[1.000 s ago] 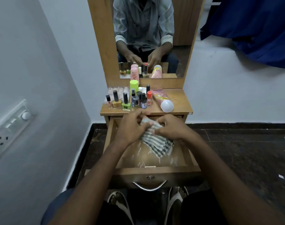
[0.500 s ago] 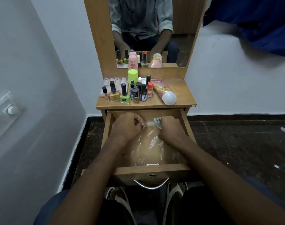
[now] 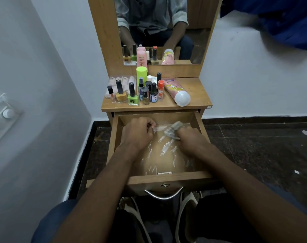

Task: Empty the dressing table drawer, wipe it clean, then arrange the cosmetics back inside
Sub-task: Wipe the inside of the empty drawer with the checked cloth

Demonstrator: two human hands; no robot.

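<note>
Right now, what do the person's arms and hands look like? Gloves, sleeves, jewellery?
Both the left hand and the right hand are bare: no gloves, and no rings, watch or bands that I can make out. Both forearms are uncovered along the whole stretch in view. The mirror reflection shows a light striped shirt with its sleeves rolled up to the elbows.
</note>
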